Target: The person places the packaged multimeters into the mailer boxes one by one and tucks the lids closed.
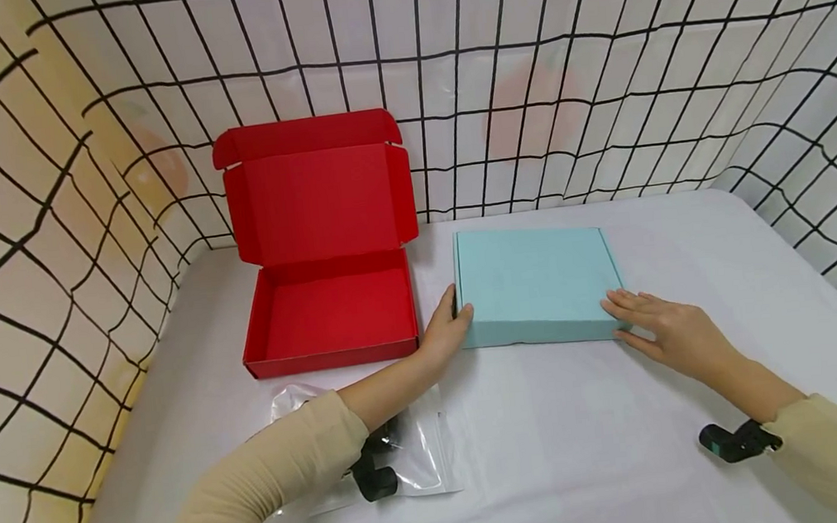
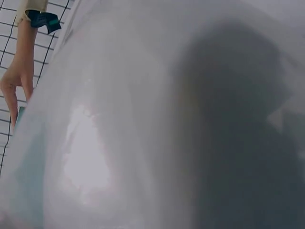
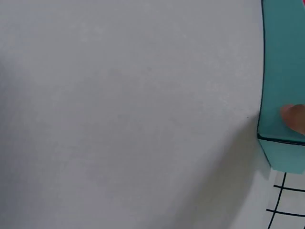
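Observation:
A closed light blue cardboard box lies flat on the table, with both hands at its near corners. My left hand grips the near left corner, its thumb on the front edge and its fingers along the left side, partly hidden. At the near right corner my right hand lays its fingers over the lid's edge, with the thumb against the front face. That thumb shows on the box front in the right wrist view. In the left wrist view, the right hand reaches down to the box.
Left of the blue box stands an open red box, its lid raised at the back. A clear plastic bag lies under my left forearm. Black wire mesh rises behind the white table and along both sides.

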Demonstrator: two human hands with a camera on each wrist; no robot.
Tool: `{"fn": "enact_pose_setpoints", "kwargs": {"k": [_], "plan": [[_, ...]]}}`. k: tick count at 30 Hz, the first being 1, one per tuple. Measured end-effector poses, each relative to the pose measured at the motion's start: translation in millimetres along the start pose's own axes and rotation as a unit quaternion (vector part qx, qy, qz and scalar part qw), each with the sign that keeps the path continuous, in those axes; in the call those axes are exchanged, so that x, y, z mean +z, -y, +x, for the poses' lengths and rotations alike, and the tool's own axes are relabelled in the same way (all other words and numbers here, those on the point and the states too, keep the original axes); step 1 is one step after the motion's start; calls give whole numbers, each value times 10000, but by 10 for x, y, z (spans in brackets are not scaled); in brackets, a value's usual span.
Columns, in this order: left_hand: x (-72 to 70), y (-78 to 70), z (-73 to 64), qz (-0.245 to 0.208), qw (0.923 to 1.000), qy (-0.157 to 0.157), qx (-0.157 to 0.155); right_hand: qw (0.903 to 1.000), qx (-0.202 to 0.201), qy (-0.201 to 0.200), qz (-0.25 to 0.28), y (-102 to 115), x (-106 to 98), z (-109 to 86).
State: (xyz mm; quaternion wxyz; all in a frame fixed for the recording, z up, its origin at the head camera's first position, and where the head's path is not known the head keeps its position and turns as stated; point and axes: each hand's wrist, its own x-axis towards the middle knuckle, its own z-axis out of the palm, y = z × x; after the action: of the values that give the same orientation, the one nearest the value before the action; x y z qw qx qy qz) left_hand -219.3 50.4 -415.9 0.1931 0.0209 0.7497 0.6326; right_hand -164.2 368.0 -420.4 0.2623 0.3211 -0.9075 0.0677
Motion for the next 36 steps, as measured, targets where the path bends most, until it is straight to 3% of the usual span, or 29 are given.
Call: {"fn": "enact_pose_setpoints", "kwargs": {"k": [6, 14, 18, 21, 24, 26, 28, 29, 32, 34, 36], "plan": [[0, -3, -15, 17, 10000, 9, -23, 9999, -2, -114, 36, -2, 36, -38], [-22, 10, -20, 17, 10000, -24, 37, 9976, -189, -665, -4, 2, 117, -26], [-17, 17, -20, 8, 10000, -21, 80, 9972, 284, -511, 462, 25, 92, -33], [-6, 27, -6, 61, 9999, 46, 116, 9879, 1140, -365, 991, 55, 41, -21], [7, 37, 12, 78, 9998, 133, 150, 9582, 2397, 97, 1559, 59, -28, 38], [7, 41, 20, 80, 9997, 176, 175, 9249, 3219, 588, 1935, 35, -64, 112], [1, 40, 14, 89, 9996, 182, 193, 8856, 3847, 1107, 2354, -11, -80, 197], [-3, 38, 7, 117, 9996, 183, 197, 8674, 4073, 1337, 2527, -36, -75, 236], [-9, 44, -13, 282, 9991, 150, 269, 8263, 4502, 1812, 2860, -96, -28, 324], [-8, 38, -27, 509, 9982, 75, 303, 8050, 4714, 1974, 3014, -114, 2, 360], [-2, 30, -33, 667, 9972, -39, 341, 7903, 4875, 2021, 3114, -116, 26, 389]]}}
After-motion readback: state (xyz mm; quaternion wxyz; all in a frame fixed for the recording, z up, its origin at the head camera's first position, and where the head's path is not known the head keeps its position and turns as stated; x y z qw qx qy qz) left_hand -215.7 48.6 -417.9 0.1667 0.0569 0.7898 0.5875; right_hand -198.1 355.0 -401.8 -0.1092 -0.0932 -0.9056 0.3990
